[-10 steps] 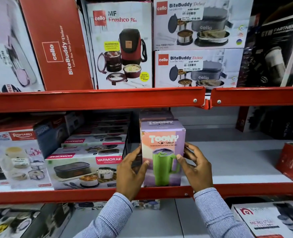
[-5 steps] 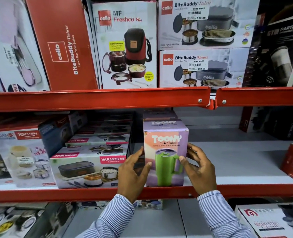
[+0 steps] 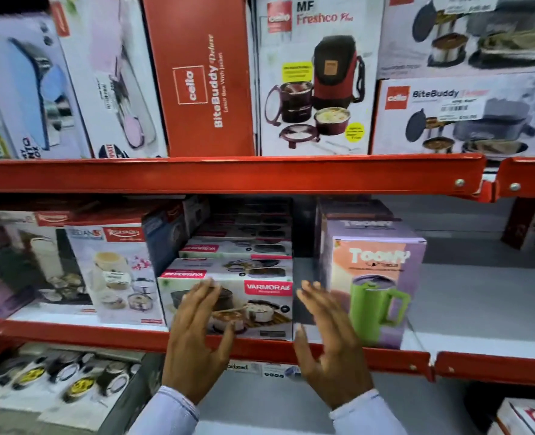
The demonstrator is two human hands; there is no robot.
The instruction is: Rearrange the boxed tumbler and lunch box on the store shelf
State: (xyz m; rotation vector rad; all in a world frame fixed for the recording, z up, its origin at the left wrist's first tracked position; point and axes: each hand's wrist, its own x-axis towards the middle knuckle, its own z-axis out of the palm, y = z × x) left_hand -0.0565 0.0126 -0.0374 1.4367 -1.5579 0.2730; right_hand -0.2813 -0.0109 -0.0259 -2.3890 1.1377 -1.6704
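Observation:
The purple Toony tumbler box (image 3: 376, 287), printed with a green mug, stands upright at the front of the middle shelf. To its left lies the white Varmora lunch box carton (image 3: 260, 296), topmost front of a stack. My left hand (image 3: 200, 343) is open, fingers spread, in front of the Varmora carton's face. My right hand (image 3: 329, 346) is open too, hovering before the dark gap between the carton and the tumbler box. Neither hand grips anything.
The red shelf rail (image 3: 385, 359) runs under both boxes. White Rishabh cartons (image 3: 115, 274) stand left of the Varmora stack. Bare grey shelf (image 3: 486, 296) lies right of the tumbler box. Cello lunch box cartons (image 3: 313, 76) fill the upper shelf behind its red rail (image 3: 228, 174).
Both hands have let go of the tumbler box and shifted left to the Varmora carton. The view has swung left, so the tumbler box now sits right of my hands.

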